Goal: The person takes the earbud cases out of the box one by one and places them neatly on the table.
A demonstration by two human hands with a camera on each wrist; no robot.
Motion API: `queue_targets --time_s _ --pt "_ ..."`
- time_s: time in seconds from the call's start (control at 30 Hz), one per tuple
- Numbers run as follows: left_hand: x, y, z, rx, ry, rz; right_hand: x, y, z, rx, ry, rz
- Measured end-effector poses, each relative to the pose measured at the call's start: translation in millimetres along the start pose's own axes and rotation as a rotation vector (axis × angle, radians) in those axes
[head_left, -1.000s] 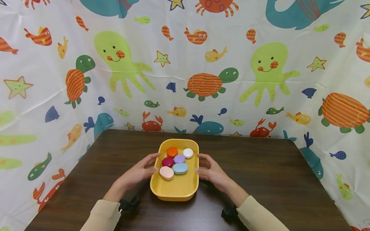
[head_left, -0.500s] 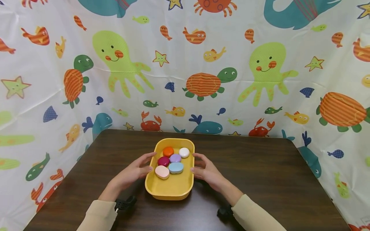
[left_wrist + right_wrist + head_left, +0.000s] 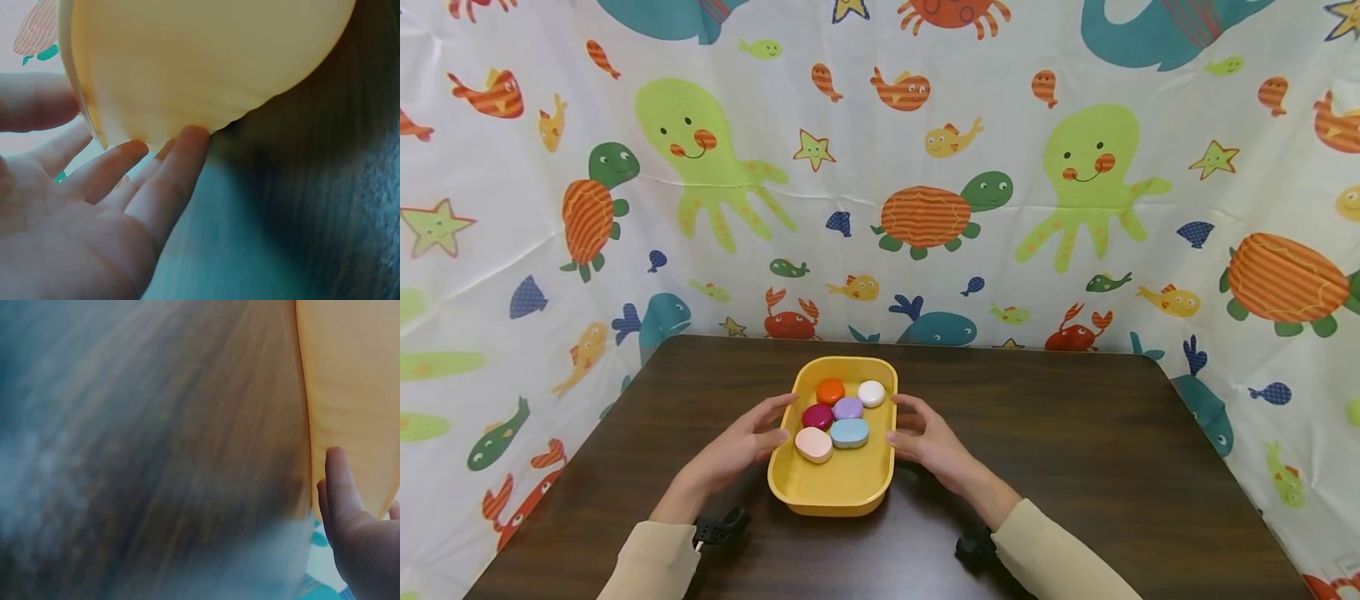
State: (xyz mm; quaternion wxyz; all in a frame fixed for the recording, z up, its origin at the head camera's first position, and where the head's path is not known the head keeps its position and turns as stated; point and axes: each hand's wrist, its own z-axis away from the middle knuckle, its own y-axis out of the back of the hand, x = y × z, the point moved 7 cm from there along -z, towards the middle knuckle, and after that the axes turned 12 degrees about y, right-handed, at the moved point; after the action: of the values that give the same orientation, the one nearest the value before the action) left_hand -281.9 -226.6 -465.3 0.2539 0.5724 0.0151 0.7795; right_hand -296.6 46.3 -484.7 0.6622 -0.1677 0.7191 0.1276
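A yellow rectangular tray (image 3: 829, 487) with rounded corners sits between both hands on the dark table. My left hand (image 3: 741, 444) holds its left side, thumb near the rim; in the left wrist view, fingers (image 3: 187, 147) press against its outer wall. On the opposite side my right hand (image 3: 934, 435) grips the tray, one finger (image 3: 337, 472) lying along the wall in the right wrist view. Inside lie several smooth rounded pieces: orange (image 3: 830, 392), white (image 3: 871, 393), lavender (image 3: 847, 407), magenta (image 3: 817, 417), light blue (image 3: 849, 432) and pale pink (image 3: 813, 445).
The dark wood-grain table (image 3: 1045, 433) extends to both sides of the tray. Behind it hangs a white curtain (image 3: 857, 108) printed with sea animals. Black straps (image 3: 721, 527) circle the wrists below beige sleeves (image 3: 651, 562).
Both hands and the tray have shifted slightly left together, with the pieces still grouped inside. The whole head view has also drifted a little.
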Motion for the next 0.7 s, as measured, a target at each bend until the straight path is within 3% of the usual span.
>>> queue_targets --time_s 0.7 --pt "-7.9 10.7 6.1 0.026 0.028 0.008 1 -15 -6 0.005 0.013 -0.012"
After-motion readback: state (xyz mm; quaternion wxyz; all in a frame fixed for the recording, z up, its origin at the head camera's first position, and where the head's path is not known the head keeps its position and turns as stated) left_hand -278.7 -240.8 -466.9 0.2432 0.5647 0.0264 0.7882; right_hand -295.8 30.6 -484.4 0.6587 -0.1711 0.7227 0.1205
